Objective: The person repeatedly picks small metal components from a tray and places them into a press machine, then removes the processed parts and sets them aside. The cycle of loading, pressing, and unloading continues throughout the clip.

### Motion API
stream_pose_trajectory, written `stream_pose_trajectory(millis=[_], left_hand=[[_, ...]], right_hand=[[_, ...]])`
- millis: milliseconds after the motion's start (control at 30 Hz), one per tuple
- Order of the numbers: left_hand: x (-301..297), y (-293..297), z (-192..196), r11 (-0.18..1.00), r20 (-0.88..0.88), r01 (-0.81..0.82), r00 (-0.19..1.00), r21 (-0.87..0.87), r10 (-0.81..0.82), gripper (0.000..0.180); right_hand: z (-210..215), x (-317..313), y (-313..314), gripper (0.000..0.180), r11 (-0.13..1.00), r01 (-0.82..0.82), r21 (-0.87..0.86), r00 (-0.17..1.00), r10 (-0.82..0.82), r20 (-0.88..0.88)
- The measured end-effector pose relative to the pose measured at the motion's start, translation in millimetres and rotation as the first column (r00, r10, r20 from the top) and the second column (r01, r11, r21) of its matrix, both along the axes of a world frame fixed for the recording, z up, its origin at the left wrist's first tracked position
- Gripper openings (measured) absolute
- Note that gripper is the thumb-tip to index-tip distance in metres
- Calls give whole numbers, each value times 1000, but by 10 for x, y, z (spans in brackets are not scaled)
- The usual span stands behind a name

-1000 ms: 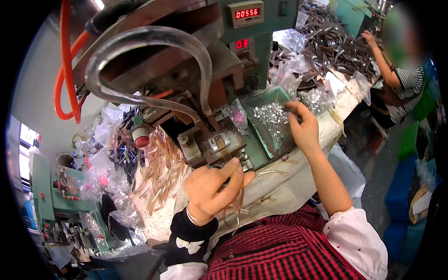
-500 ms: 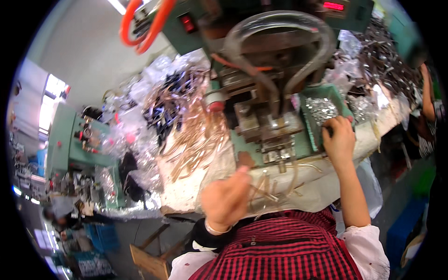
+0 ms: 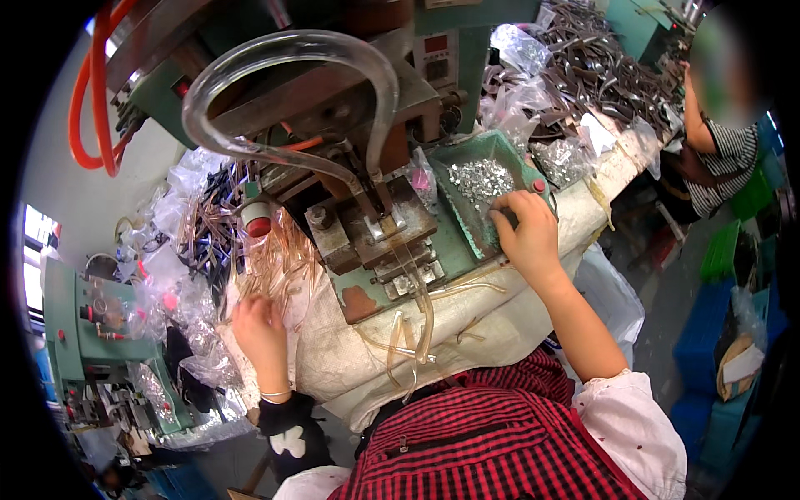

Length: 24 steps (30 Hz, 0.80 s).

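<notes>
My right hand (image 3: 531, 233) is at the near right edge of a green metal tray (image 3: 472, 223) holding small shiny metal pieces (image 3: 482, 181). Its fingers are curled and the thumb is close to the forefinger; whatever is between the tips is too small to make out. My left hand (image 3: 260, 335) is by the near end of a pile of thin amber, see-through strips (image 3: 279, 260), fingers loosely stretched and nothing visible in them. Between my hands stands a bench press (image 3: 379, 237). A clear amber strip (image 3: 427, 329) comes out of its die and hangs toward me.
A thick clear hose (image 3: 287, 46) loops over the press, beside a red push button (image 3: 258, 225). Loose strips (image 3: 400, 337) lie on the cloth-covered bench edge (image 3: 333, 358). Dark strips (image 3: 600, 67) and plastic bags are heaped behind. Another person (image 3: 721, 158) sits at the far right.
My left hand has moved left and away from me, from the bench front to the amber strip pile. My right hand stays at the tray. The whole view has turned and shifted.
</notes>
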<state>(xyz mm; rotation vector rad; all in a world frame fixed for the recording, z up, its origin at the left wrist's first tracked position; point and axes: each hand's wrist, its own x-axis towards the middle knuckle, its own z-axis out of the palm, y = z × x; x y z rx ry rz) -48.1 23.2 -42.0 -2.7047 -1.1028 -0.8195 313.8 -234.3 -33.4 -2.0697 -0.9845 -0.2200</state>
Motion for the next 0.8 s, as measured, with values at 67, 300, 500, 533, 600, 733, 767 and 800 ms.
stream_pose_trajectory(millis=[67,300,500,533,600,733,767,800], left_hand=[[144,43,242,995,251,7,968,-100,18,13],[-28,-120,73,958,-211,-257,951,-130,227,8],[-136,-44,163,924,202,-68,967,-375,153,18],[-38,-134,307,876,366,6,910,-482,196,15],[71,-326,468,794,591,197,771,-575,236,20],[143,-579,540,704,694,347,661,-620,286,40],[218,-551,505,744,680,285,672,-604,294,35],[304,-463,468,768,698,294,666,-569,263,35]], right_hand=[[61,-41,69,10,998,39,-54,997,-35,74],[-53,-110,156,18,999,43,13,993,-44,106],[44,28,138,19,989,17,148,968,-53,246],[37,44,140,15,988,38,148,968,-73,238],[89,-69,115,14,970,99,220,995,-98,-17],[367,-329,141,14,924,1,383,878,183,-443],[485,-418,207,15,893,-49,448,815,295,-499],[596,-476,301,14,861,-107,497,835,350,-426]])
